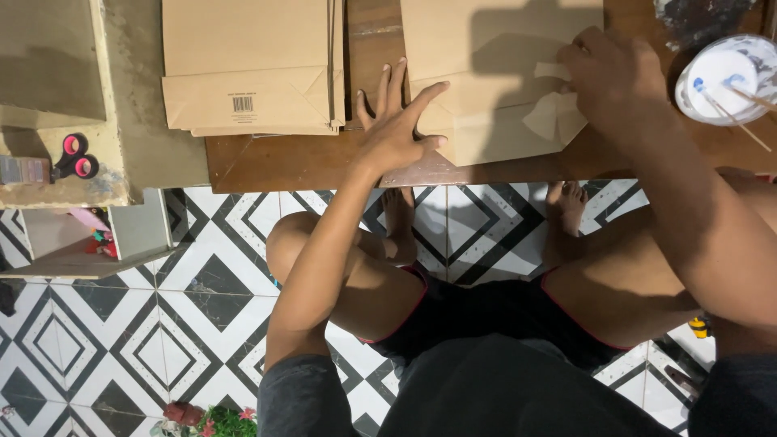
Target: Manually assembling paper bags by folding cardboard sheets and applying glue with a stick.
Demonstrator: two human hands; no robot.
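Bag [486, 73] of brown paper, flat on table [283, 162]: light, floppy, creases easily. Left hand [396, 121] splayed flat, pinning its left edge; right hand [607, 73] pinching white flap [554, 113].

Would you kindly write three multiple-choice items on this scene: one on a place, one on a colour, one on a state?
1. Where do the scissors lie?
A. on the low shelf at the left
B. on the floor tiles
C. inside the white bowl

2. What colour are the scissors' finger holes?
A. blue
B. pink
C. green

3. How is the left hand?
A. clenched in a fist
B. gripping a stick
C. flat, fingers spread, on the paper bag

Answers: 1 A, they rest on the shelf top. 2 B, pink rings in black handles. 3 C, the palm presses the bag's edge while the right hand pinches a paper strip.
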